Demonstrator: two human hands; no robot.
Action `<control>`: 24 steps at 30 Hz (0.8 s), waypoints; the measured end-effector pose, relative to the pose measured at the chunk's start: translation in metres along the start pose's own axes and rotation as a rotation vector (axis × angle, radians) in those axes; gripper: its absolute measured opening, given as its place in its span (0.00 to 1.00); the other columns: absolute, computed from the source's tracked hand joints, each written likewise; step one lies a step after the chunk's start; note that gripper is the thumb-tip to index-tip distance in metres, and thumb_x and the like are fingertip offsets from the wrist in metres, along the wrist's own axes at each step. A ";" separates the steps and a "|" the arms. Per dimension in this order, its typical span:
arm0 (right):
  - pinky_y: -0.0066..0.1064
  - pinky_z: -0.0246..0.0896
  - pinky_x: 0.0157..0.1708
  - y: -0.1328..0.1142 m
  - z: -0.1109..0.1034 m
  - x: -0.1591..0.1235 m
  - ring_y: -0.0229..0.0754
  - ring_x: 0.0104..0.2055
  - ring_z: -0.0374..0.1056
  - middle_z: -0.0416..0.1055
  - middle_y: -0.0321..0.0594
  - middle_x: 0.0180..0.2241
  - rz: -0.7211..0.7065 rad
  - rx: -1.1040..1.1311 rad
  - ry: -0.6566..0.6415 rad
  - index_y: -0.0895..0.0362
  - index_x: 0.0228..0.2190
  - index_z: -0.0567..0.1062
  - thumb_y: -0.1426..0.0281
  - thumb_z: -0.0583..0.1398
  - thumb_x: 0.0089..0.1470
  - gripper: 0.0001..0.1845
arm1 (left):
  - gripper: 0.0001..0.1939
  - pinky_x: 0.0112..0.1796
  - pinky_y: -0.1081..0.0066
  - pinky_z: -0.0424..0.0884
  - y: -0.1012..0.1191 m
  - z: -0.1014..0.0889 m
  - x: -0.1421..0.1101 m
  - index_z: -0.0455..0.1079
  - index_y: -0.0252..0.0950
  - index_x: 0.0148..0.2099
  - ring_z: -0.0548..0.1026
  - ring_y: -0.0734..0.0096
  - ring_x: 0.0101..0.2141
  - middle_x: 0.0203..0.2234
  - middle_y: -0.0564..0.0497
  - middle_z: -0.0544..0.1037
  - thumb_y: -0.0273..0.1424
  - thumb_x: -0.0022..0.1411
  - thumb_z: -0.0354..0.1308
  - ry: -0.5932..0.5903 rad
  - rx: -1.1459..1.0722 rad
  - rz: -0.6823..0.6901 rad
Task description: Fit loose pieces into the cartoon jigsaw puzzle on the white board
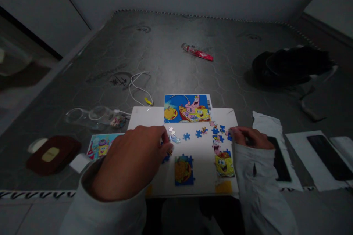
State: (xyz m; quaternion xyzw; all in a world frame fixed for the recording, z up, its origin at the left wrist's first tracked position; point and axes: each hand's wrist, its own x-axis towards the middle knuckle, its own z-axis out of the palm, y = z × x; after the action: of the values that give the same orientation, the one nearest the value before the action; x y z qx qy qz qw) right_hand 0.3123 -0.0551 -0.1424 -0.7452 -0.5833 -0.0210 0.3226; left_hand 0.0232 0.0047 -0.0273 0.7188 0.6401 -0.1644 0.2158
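Fingers (165, 143) of the left hand (132, 159) are curled down onto the white board (204, 176), their tips pressed among the loose puzzle pieces (187, 136) near its left middle — whether they pinch one piece I cannot tell, since the hand hides what lies under it. Right hand (248, 137) rests at the board's right edge, fingertips together on a blue piece (229, 136) there.

Judging by the layout, the puzzle is only partly built. Two small joined clusters lie on the board: a burger patch (184, 170) low in the middle and a yellow cartoon-face patch (224, 163) to the right, with a short column of joined pieces above it. A scatter of single blue pieces sits apart along the upper part of the board, not yet joined. Most of the white surface is bare, so the larger share looks left to do. Reference picture (187, 108) lies flat at the board's far edge, on the grey mattress (165, 55).
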 end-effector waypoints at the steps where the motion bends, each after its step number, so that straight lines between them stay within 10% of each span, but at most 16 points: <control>1: 0.36 0.63 0.42 0.001 0.001 0.000 0.43 0.34 0.73 0.77 0.39 0.30 -0.014 0.015 -0.014 0.53 0.38 0.85 0.51 0.59 0.69 0.22 | 0.10 0.31 0.65 0.58 0.000 0.000 0.000 0.81 0.49 0.41 0.79 0.59 0.34 0.36 0.51 0.84 0.43 0.68 0.59 -0.002 -0.001 0.003; 24: 0.37 0.56 0.39 0.040 -0.018 -0.008 0.40 0.31 0.70 0.73 0.35 0.28 -0.160 0.004 -0.184 0.47 0.43 0.86 0.44 0.59 0.68 0.24 | 0.14 0.30 0.65 0.59 -0.001 -0.002 -0.007 0.80 0.49 0.46 0.80 0.56 0.35 0.38 0.48 0.85 0.43 0.71 0.54 -0.005 0.023 0.014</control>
State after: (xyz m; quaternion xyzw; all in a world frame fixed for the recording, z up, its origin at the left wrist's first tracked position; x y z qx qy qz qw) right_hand 0.3510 -0.0756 -0.1502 -0.6944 -0.6681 0.0228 0.2663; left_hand 0.0212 0.0003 -0.0221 0.7252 0.6327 -0.1720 0.2101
